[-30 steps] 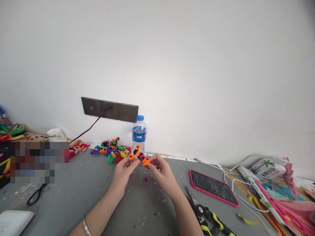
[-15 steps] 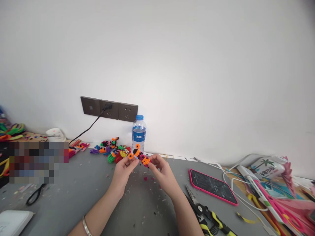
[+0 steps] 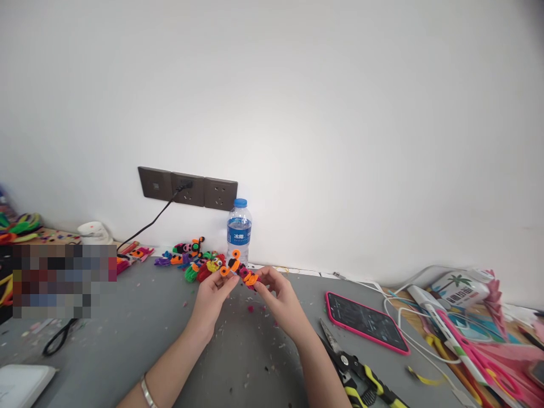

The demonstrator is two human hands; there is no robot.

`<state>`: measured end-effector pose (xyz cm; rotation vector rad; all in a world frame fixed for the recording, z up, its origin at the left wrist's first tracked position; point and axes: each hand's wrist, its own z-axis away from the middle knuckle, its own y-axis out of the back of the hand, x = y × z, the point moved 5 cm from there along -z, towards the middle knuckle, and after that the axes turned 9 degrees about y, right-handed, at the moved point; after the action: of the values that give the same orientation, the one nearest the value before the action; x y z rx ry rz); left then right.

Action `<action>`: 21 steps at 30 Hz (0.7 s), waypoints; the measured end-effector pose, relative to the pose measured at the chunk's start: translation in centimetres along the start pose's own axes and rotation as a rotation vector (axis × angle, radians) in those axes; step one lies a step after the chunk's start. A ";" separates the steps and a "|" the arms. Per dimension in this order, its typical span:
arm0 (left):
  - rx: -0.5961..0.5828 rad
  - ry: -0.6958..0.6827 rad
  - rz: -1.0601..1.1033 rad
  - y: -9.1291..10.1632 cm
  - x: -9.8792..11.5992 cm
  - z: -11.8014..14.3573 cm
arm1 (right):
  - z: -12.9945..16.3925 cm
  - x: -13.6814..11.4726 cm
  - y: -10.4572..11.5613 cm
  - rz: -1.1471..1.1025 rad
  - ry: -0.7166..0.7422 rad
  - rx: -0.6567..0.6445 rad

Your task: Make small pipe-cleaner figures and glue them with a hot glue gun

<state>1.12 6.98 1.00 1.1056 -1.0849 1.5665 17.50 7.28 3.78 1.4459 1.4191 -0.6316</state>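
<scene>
Between my two hands, above the grey mat, is a small pipe-cleaner figure (image 3: 245, 274) in orange, black and magenta, with round orange loops at its left end. My left hand (image 3: 212, 296) pinches the loop end between thumb and fingers. At the other end, the fingertips of my right hand (image 3: 278, 297) close on the orange and magenta part. My fingers cover some of the figure. Just behind it stands a water bottle (image 3: 239, 233) with a blue cap. A red and yellow fuzzy figure (image 3: 210, 266) lies left of the bottle, partly behind my left hand.
Pliers (image 3: 346, 362) with black and yellow handles and a pink-cased phone (image 3: 368, 323) lie right of my right arm. Beyond them are white cables, pink scissors (image 3: 488, 365) and a packet (image 3: 459, 288). More fuzzy figures (image 3: 187, 258) lie by the wall. A black cord (image 3: 153, 222) runs from the socket.
The view has shifted very slightly. Both hands keep the same grip on the pipe-cleaner figure, which has hardly moved.
</scene>
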 end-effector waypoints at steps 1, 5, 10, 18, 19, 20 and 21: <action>0.002 0.002 0.000 0.0 0.1 0.1 | 0.0 0.0 0.0 0.000 0.000 -0.001; 0.007 0.011 0.003 0.0 0.3 0.3 | 0.0 -0.1 0.0 -0.008 0.003 -0.007; -0.005 0.010 -0.017 -0.1 0.4 0.4 | -0.1 -0.2 0.1 0.008 0.004 0.018; -0.018 0.013 -0.018 -0.3 0.6 0.5 | -0.2 -0.3 0.3 0.015 0.016 0.046; -0.014 0.014 -0.015 -0.3 0.6 0.5 | -0.2 -0.2 0.2 0.017 0.015 0.042; -0.010 0.016 -0.013 -0.2 0.5 0.5 | -0.2 -0.2 0.2 0.018 0.013 0.036; -0.004 0.017 -0.011 -0.2 0.5 0.5 | -0.2 -0.1 0.2 0.017 0.010 0.032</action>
<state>1.31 6.67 1.62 1.0914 -1.0689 1.5621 17.59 7.38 4.02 1.4862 1.4082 -0.6394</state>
